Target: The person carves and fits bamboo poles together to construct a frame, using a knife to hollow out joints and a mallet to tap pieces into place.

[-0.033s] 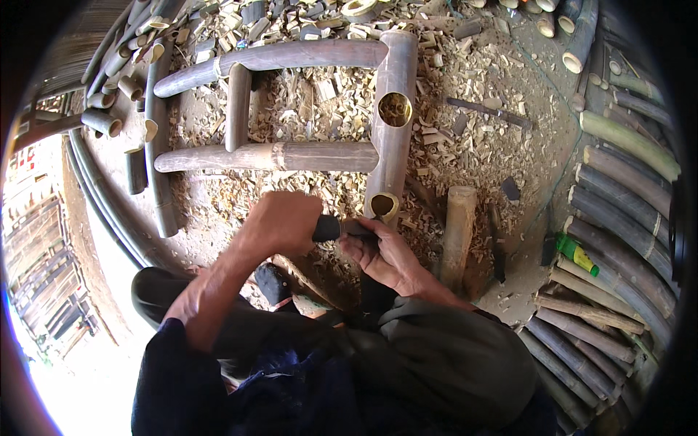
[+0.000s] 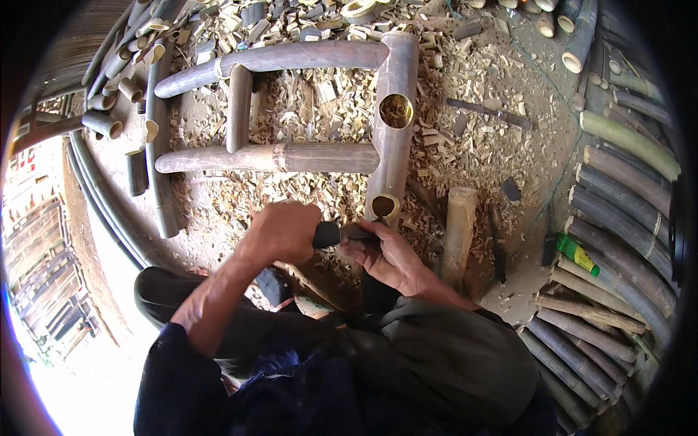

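My left hand is closed in a fist with a dark, rounded, stubby piece sticking out on its right side. My right hand faces it, thumb and fingers closed on a small dark flat piece. The two pieces nearly meet; whether they touch or are joined, I cannot tell. Just beyond my hands lies a bamboo frame of thick poles with round-cut joints. Its right pole has two round holes, the nearer one close to my right hand.
Bamboo shavings and offcuts cover the ground. An upright-looking bamboo piece is right of my right hand. Stacked bamboo poles line the right side, with a green and yellow bottle among them. Short bamboo tubes lie at left.
My left fist has shifted slightly toward me, and the dark stubby piece has tilted a little. My right hand stays nearly in place.
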Available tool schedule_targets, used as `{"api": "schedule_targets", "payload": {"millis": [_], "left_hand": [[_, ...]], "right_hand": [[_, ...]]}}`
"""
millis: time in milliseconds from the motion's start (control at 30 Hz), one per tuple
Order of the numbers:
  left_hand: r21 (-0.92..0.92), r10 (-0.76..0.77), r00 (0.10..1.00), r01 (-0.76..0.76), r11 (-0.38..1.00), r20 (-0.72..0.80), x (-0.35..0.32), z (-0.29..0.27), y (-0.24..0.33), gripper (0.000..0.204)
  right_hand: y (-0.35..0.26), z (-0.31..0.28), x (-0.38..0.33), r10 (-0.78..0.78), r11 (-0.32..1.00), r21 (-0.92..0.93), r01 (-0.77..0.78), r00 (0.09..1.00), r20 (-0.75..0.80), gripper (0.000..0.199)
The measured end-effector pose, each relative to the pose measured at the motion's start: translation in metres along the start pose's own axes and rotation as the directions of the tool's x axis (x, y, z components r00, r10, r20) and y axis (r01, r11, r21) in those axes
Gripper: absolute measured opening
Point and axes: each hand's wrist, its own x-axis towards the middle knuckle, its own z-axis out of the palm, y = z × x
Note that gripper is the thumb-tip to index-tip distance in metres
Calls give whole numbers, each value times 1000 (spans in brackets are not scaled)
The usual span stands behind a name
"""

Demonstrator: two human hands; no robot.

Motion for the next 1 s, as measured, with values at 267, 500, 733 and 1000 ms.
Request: {"api": "schedule_targets", "payload": {"millis": [267,500,733,1000], "left_hand": [[-769,-313,946,138,625,-84,-6,181,109,57],[154,91,994,-81,985,-56,-23,-22,34,23],[-441,16,983,-97,892,-183,-10,111,23,46],[163,106,983,-81,983,-152,-25,-5,52,27]], "right_hand": [[-51,6,-25,-49,571,-795,-207,958,-284,27],[15,-11,-10,-60,995,87,48,988,141,32],[-30,-4,-28,33,902,-419,-103,985,-171,25],[0,-18,-20,-51,998,-11,55,979,195,30]]}}
